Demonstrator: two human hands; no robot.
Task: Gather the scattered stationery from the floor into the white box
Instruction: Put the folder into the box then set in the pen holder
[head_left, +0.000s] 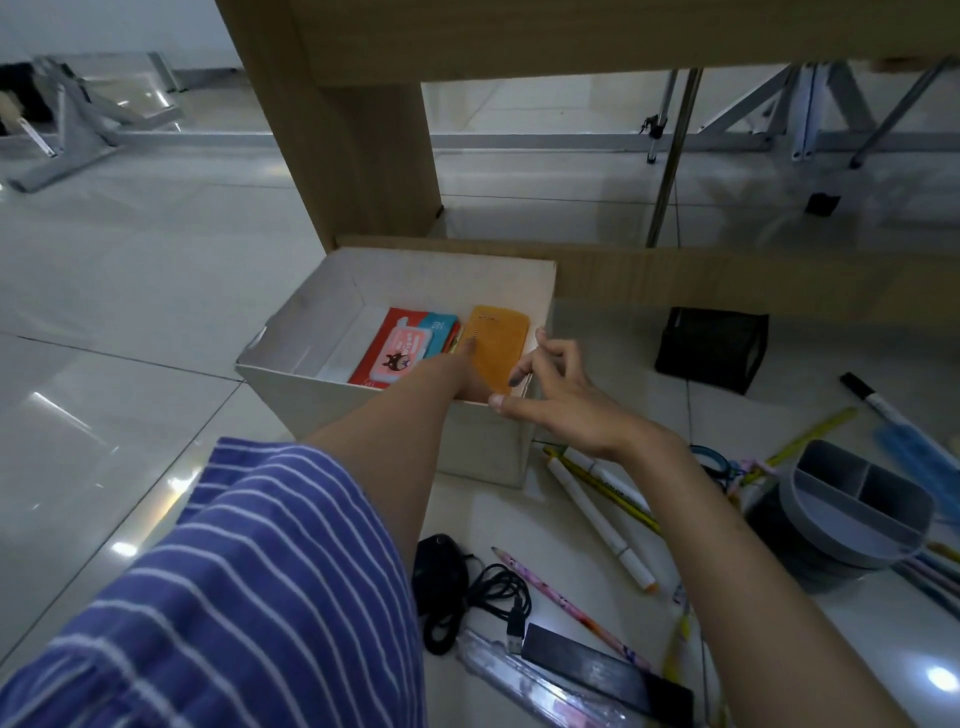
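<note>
While the left hand reaches inside the white box, fingers straight against the orange pad, the right hand hovers at three o'clock, fingers loosely apart. The pad looks light and flat; hold its edges.

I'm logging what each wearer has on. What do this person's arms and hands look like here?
The left arm wears a loose blue-purple sleeve with thin white stripes, ending near the elbow. The right arm shows no sleeve. Neither left hand nor right hand shows gloves, rings or a watch.
</note>
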